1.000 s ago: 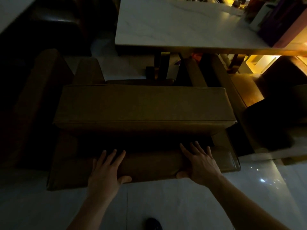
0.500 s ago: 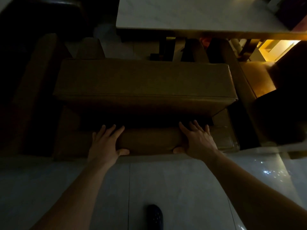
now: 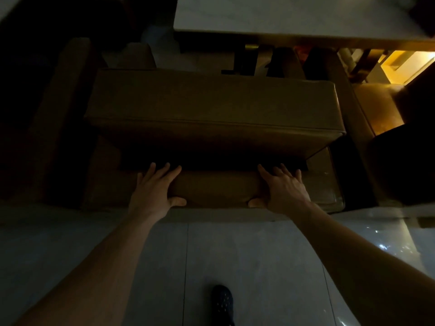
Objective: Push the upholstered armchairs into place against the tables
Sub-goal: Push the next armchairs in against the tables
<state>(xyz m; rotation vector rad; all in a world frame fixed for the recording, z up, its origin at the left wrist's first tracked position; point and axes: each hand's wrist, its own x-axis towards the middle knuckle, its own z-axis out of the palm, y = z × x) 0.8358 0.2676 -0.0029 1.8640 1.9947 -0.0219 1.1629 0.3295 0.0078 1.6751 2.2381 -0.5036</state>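
On the pale tiled floor (image 3: 247, 260), in dim light, a brown upholstered armchair (image 3: 211, 109) stood with its back toward the camera and its front toward a light, marble-look table (image 3: 282, 15). The chair was boxy and squared off, covered in smooth leather-like material with a faint sheen, and a piped seam ran along the edge of its thick top cushion. Below that cushion a dark gap showed, and beneath it a rounded padded roll (image 3: 216, 189) ran across the width of the chair. The table's dark pedestal (image 3: 244, 60) was visible just beyond the chair's far edge; whether the chair touched the table could not be told.

The left hand (image 3: 154, 191) lay flat on the padded roll, its fingers straight and slightly spread, reaching toward the dark gap, with the thumb tucked along the near edge. The right hand (image 3: 282, 189) rested the same way further along the roll, fingers extended and a little apart, thumb under the near edge. Both forearms stretched out nearly straight.

Another brown armchair (image 3: 367, 109) stood close on the right, partly lit by warm yellow light. A dark shoe (image 3: 222, 302) was planted on the tiles between the arms.
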